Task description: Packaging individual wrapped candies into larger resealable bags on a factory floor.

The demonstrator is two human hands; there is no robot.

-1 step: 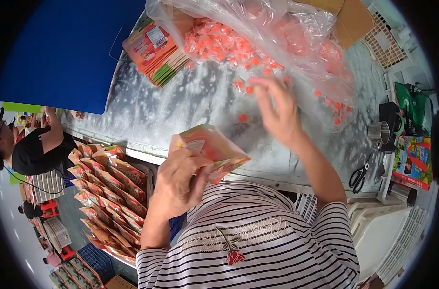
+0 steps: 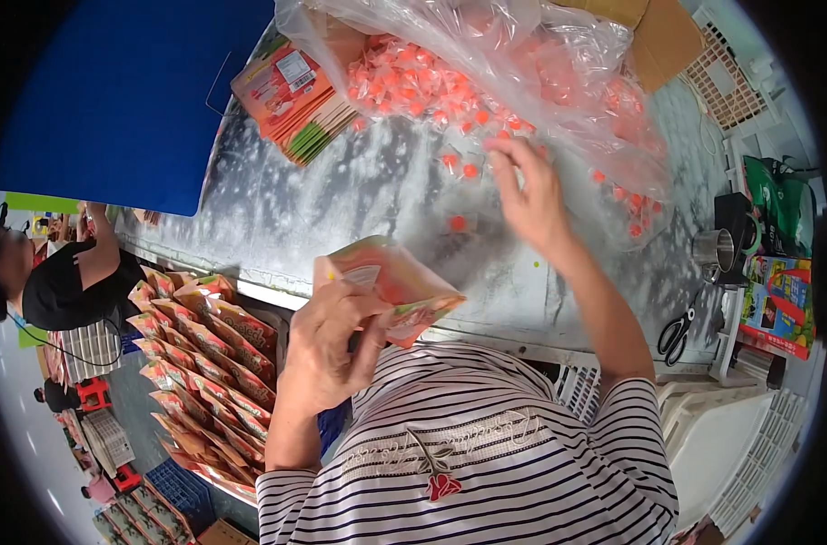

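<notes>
The left hand (image 2: 327,350) is holding 1 open printed pouch (image 2: 391,272) at the table's (image 2: 377,186) near edge, its fingers pinching the pouch's side. The right hand (image 2: 536,204) is hovering beside clear-wrapped orange-red candies (image 2: 470,171); whether its fingers are pinching any cannot be told.

- Stacked pouches (image 2: 291,102) lie at the back left of the table (image 2: 341,204), left of heaped wrapped candies (image 2: 409,77).
- A plastic bag (image 2: 559,118) spreads right of the heap.
- In the left hand (image 2: 330,341), a pouch (image 2: 400,277); farther left, rows of filled pouches (image 2: 227,350).
- Scissors (image 2: 675,340) before a metal cup (image 2: 711,248), right.
</notes>
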